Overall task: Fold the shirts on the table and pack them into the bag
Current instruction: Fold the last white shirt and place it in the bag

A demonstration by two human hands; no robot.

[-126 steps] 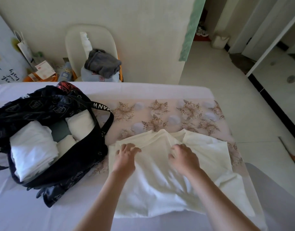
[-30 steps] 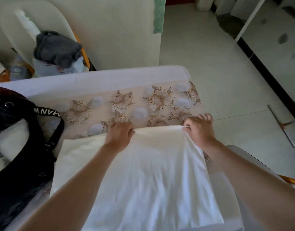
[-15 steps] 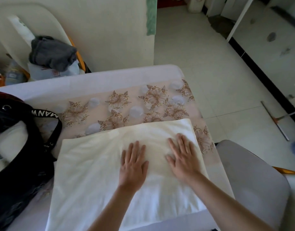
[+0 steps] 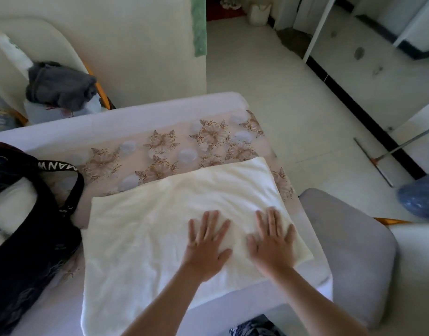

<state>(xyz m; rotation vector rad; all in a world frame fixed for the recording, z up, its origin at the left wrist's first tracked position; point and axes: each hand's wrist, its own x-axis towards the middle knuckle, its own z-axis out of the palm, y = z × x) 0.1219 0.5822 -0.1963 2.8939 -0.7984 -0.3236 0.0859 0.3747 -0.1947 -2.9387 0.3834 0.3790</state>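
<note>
A cream-white shirt [image 4: 145, 229] lies folded into a broad rectangle on the table [image 4: 136, 132], over a floral runner. My left hand [image 4: 206, 246] presses flat on the shirt's right half, fingers spread. My right hand [image 4: 273, 241] lies flat beside it, close to the shirt's right edge. A black bag [image 4: 27, 238] with a lettered strap stands open at the table's left edge, with white folded cloth [image 4: 12, 209] showing inside it.
A grey chair seat [image 4: 349, 251] stands just right of the table. Behind the table, a cream chair [image 4: 41, 44] holds a grey garment [image 4: 58, 86]. A squeegee [image 4: 378, 163] lies on the tiled floor at the right, near a blue bag [image 4: 419, 200].
Earlier both hands gripped the shirt's near part and carried it to the far edge, folding it over. Since then they have opened flat and slid back toward me across the fold.
</note>
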